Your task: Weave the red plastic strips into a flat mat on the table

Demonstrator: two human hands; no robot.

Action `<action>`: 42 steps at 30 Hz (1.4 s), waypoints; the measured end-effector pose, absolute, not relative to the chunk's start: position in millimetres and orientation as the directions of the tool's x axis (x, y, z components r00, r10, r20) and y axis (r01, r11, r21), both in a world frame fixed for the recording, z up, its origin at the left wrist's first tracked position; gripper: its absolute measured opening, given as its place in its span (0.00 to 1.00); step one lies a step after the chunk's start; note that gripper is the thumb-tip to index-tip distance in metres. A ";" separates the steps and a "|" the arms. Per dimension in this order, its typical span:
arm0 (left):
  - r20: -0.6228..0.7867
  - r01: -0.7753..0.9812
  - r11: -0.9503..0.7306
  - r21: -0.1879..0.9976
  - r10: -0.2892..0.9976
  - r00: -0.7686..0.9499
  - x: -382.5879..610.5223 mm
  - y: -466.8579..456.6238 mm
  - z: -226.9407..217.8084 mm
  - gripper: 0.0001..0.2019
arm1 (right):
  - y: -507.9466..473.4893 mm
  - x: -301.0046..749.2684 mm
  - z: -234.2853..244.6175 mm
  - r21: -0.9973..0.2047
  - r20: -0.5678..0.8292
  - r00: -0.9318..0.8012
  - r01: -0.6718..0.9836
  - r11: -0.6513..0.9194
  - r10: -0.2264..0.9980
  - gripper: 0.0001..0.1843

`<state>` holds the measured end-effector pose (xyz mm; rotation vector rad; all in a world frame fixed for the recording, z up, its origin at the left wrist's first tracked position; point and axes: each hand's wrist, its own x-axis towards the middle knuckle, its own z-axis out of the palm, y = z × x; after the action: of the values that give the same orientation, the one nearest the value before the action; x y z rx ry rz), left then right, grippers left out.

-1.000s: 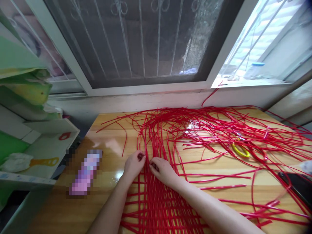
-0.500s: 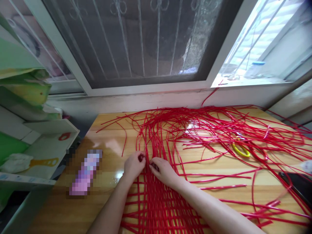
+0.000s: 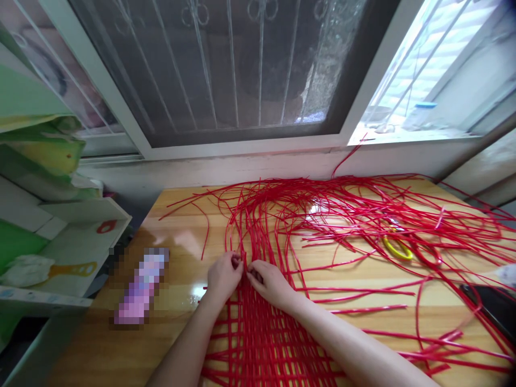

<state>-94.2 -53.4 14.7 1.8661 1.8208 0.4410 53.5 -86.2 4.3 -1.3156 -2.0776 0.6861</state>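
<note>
A woven lattice of red plastic strips [image 3: 258, 344] lies on the wooden table [image 3: 177, 301] in front of me. Long loose red strips [image 3: 322, 215] fan out from its far edge toward the window. My left hand [image 3: 223, 277] pinches one strip at the lattice's far edge, fingers closed. Just to its right, my right hand [image 3: 271, 282] pinches a neighbouring strip, fingers also closed. The two hands nearly touch.
Yellow-handled scissors [image 3: 397, 247] lie among the strips at right. A dark phone [image 3: 492, 309] sits at the right edge. A blurred pink object [image 3: 141, 285] lies at left. White shelves [image 3: 60, 236] stand beside the table; a barred window [image 3: 242, 70] is behind.
Both hands stay at the lattice's far edge; the left hand's fingers have shifted slightly on the strip. Little else has moved.
</note>
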 end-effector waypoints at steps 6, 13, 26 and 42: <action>-0.110 0.875 0.041 0.483 0.994 0.015 -88.4 -52.6 14.0 0.09 | -86.9 52.8 5.0 -0.690 0.199 -0.337 0.619 0.376 0.920 0.05; -0.181 0.619 -0.007 0.785 0.954 0.241 -108.3 -44.6 10.7 0.02 | -84.2 51.3 7.4 -0.738 0.128 -0.276 0.615 0.277 0.953 0.05; -0.112 0.381 -0.102 0.919 0.858 0.501 -125.3 -45.0 19.9 0.10 | -83.1 49.8 5.1 -0.679 0.114 -0.293 0.675 0.290 0.949 0.05; -0.234 0.433 0.071 0.898 0.913 0.335 -139.7 -47.4 24.3 0.12 | -89.5 50.9 42.5 -0.590 0.110 -0.539 0.641 0.491 0.835 0.11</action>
<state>-139.7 -47.4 24.3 1.5406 1.2683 0.5679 50.9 -89.5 42.5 -1.2292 -2.3571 0.6977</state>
